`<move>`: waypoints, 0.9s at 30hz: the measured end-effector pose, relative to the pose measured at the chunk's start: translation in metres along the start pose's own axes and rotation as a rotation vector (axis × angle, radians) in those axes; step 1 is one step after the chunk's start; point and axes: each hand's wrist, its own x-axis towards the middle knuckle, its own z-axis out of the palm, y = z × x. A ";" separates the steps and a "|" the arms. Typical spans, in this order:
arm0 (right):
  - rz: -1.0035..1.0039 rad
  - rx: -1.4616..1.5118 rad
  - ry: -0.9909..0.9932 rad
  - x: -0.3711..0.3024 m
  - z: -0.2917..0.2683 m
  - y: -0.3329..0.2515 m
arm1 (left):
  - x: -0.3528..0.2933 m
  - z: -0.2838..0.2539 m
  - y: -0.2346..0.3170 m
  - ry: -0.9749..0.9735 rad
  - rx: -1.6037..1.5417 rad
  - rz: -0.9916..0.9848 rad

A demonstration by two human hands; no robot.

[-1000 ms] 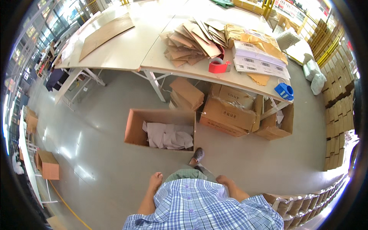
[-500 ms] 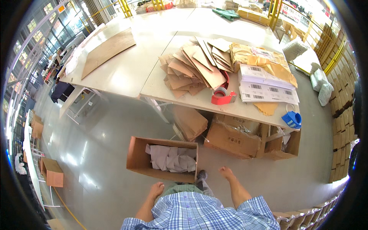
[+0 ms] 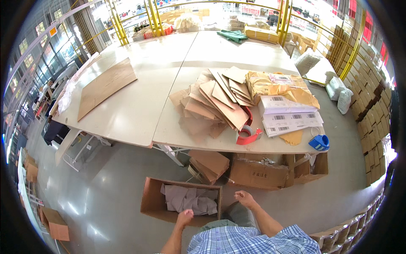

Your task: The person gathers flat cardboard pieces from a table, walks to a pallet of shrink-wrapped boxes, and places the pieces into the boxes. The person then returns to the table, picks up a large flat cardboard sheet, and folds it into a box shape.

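My left hand (image 3: 185, 216) is loosely curled over the near rim of an open cardboard box (image 3: 150, 199) on the floor; whether it touches the rim I cannot tell. Crumpled greyish-white paper (image 3: 179, 198) lies inside the box. My right hand (image 3: 246, 200), to the right of the box and in front of the table, has its fingers closed, and nothing shows in them. On the table (image 3: 127, 131) are a pile of cardboard pieces (image 3: 201, 103), a red tape dispenser (image 3: 249, 135), a stack of printed label sheets (image 3: 289, 120) and a blue tape dispenser (image 3: 319, 142).
Under the table stand a closed-looking carton (image 3: 259, 171) and folded cardboard (image 3: 209, 164). A flat cardboard sheet (image 3: 108, 88) lies at the table's left, green cloth (image 3: 232, 36) at its far edge. Stacked cartons (image 3: 372, 131) line the right side. Another box (image 3: 55, 224) stands far left.
The view has tilted up, so the table sits lower in the picture. My left hand has come forward over the box's near rim. My right hand has moved slightly left; my knee now shows.
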 end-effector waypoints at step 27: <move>-0.630 -0.569 0.345 0.405 -0.261 -0.350 | 0.240 0.110 0.440 0.155 -0.823 0.394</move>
